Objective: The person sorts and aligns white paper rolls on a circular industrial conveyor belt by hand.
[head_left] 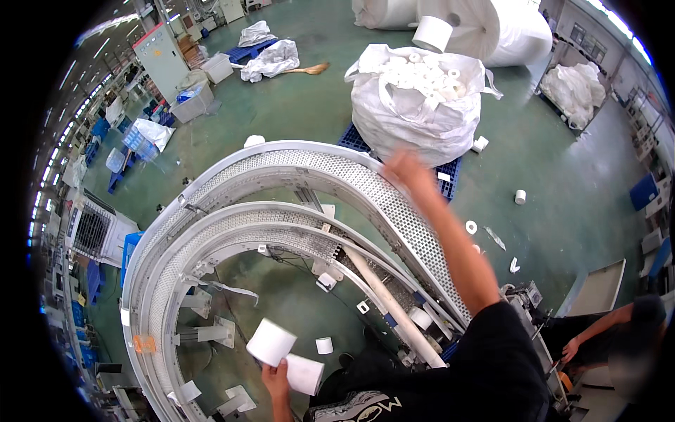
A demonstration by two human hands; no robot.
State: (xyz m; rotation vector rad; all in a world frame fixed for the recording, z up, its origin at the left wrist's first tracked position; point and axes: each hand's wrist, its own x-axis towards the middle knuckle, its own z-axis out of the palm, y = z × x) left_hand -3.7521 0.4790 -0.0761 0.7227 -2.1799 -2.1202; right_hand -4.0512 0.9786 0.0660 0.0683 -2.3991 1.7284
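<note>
"While that bare right hand [409,170] is stretched out, what does the left hand [276,382] have?"

"A smooth, white, cylindrical upper roll [271,342], tilted, and a matching white, cylindrical lower roll [304,374] just below it and to the right. The fingers grasp the pair about where the two meet."

"So the left is the nearer hand?"

"By far. From the right fingers, both rolls lie back toward the body and to the left, on the inner side of the curved, pale metal conveyor [337,163]."

"Is the right one clenched?"

"I can't tell; it's blurred. It shows against the near side of the big white woven bag [415,126] heaped with small white rolls [422,76], but I can't say whether they touch."

"And the long axis?"

"Hard to read; the upper roll looks nearly as wide as long. Another short white cylinder [432,34] shows beyond the bag's mouth, well apart from both hands. Resting or airborne, I can't say."
</note>
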